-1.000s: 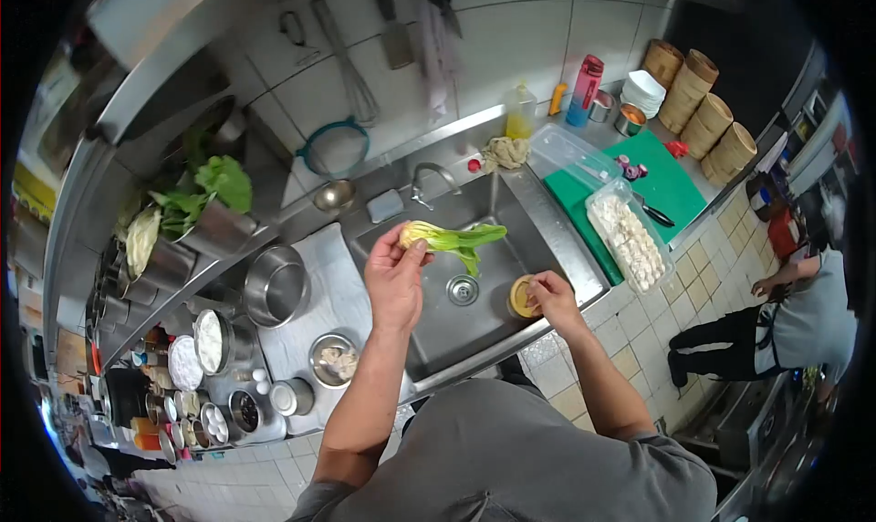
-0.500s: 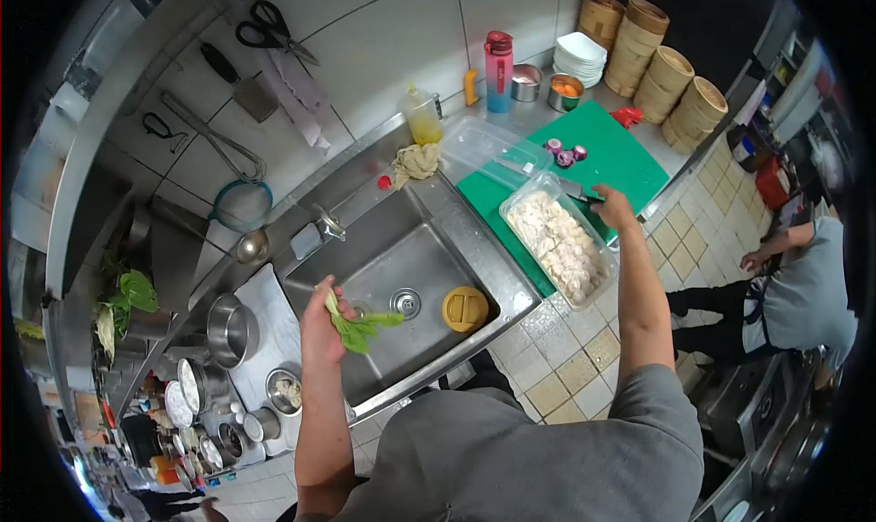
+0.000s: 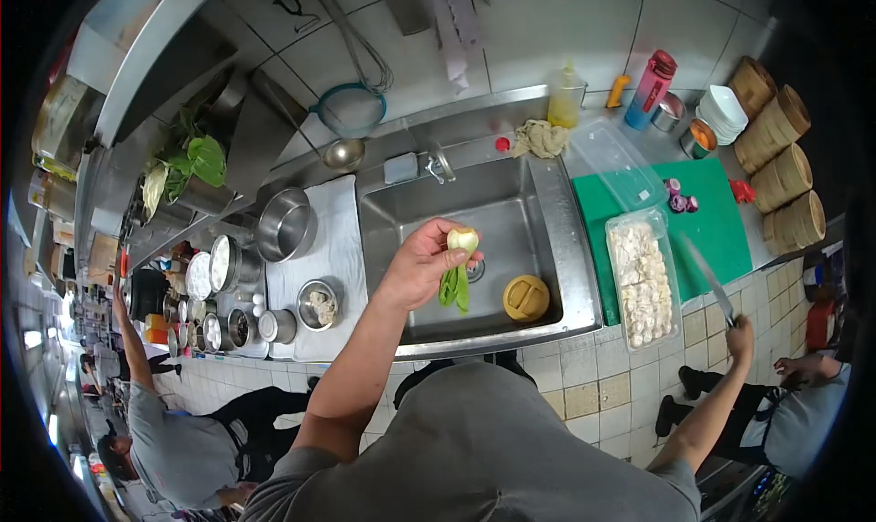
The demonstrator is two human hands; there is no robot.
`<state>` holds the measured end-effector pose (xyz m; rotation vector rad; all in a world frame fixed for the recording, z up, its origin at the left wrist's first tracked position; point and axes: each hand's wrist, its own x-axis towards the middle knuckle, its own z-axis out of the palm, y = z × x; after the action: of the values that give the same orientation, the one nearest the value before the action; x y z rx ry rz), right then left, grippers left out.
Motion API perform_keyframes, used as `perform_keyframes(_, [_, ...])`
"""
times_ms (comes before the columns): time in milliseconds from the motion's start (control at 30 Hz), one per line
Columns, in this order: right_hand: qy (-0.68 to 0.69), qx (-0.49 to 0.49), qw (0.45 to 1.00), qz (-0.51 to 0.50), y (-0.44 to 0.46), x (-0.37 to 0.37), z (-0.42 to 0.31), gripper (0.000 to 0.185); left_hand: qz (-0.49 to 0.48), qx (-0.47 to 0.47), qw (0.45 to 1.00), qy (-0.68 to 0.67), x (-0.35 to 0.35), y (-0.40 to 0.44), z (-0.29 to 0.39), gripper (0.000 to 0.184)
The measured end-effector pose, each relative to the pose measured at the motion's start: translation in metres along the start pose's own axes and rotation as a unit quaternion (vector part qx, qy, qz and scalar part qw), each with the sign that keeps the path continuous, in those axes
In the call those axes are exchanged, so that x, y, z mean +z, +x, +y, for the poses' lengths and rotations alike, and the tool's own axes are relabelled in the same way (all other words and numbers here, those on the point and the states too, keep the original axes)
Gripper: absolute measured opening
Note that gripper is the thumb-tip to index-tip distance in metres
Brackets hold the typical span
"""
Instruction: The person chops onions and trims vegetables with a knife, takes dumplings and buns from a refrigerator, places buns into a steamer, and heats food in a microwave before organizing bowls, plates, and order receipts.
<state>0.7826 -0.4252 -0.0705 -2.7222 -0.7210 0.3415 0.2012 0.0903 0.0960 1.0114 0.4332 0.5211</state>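
Note:
Over the sink (image 3: pixel 511 193), my left hand (image 3: pixel 422 265) is closed around a bok choy (image 3: pixel 463 241). Its pale base points up and its green leaves hang below my fingers. Out to the right, my right hand (image 3: pixel 741 337) grips the handle of a knife (image 3: pixel 710 274). The blade reaches up and left over the edge of the green cutting board (image 3: pixel 598 239). Between my hands, a clear plastic container (image 3: pixel 677 312) of pale, floury-looking pieces stands partly on the board. Cut purple onions (image 3: pixel 682 201) lie farther back on it.
A yellow round lid-like piece (image 3: pixel 526 298) sits in the sink. Metal bowls (image 3: pixel 286 225) stand left, bamboo steamers (image 3: pixel 776 143) back right. A clear lid (image 3: pixel 616 164) lies on the board. Co-workers (image 3: pixel 187 449) (image 3: pixel 803 412) are on both sides.
My right hand has lifted the knife off the board and moved right. My left hand has raised and turned the bok choy base up. The view has swung left.

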Motion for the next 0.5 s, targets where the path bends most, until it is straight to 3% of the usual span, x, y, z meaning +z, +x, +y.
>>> perform_keyframes(33, [0.068, 0.033, 0.997, -0.007, -0.013, -0.003, 0.020, 0.018, 0.002, 0.001, 1.000, -0.004, -0.002, -0.001, 0.000, 0.027])
perform_keyframes(67, [0.118, 0.022, 0.992, 0.047, -0.034, -0.007, 0.007, 0.013, 0.008, 0.017, 0.997, 0.073, -0.003, -0.001, 0.000, 0.029])
perform_keyframes(100, [0.166, 0.010, 0.981, 0.100, -0.062, -0.010, -0.024, 0.012, 0.013, 0.033, 0.988, 0.149, -0.004, -0.002, 0.000, 0.032])
perform_keyframes(167, [0.305, 0.074, 0.947, 0.063, -0.099, -0.016, -0.098, 0.020, 0.020, 0.037, 0.983, 0.179, 0.005, 0.001, -0.001, 0.031])
perform_keyframes(200, [0.323, -0.008, 0.941, 0.098, -0.108, 0.006, -0.124, 0.020, 0.022, 0.045, 0.976, 0.214, 0.010, 0.004, -0.004, 0.031])
perform_keyframes(233, [0.384, -0.013, 0.921, 0.066, -0.122, 0.017, -0.169, 0.025, 0.016, 0.039, 0.976, 0.214, 0.010, 0.007, -0.012, 0.031])
perform_keyframes(300, [0.360, -0.068, 0.930, -0.006, -0.150, 0.025, -0.277, 0.026, 0.032, 0.018, 0.985, 0.168, 0.003, 0.013, -0.034, 0.032])
perform_keyframes(333, [0.201, -0.232, 0.946, 0.100, -0.159, 0.031, -0.330, 0.021, 0.027, 0.015, 0.985, 0.167, 0.001, 0.014, -0.039, 0.032])
perform_keyframes(400, [0.343, -0.179, 0.922, -0.023, -0.178, 0.041, -0.421, 0.012, -0.014, -0.022, 0.988, 0.155, -0.004, 0.015, -0.043, 0.037])
perform_keyframes(467, [0.255, -0.312, 0.915, 0.034, -0.186, 0.058, -0.465, 0.012, 0.004, -0.022, 0.994, 0.110, 0.003, 0.008, -0.045, 0.036])
perform_keyframes(500, [0.257, -0.310, 0.915, 0.032, -0.191, 0.062, -0.481, 0.012, 0.022, -0.020, 0.997, 0.066, 0.006, 0.004, -0.044, 0.035])
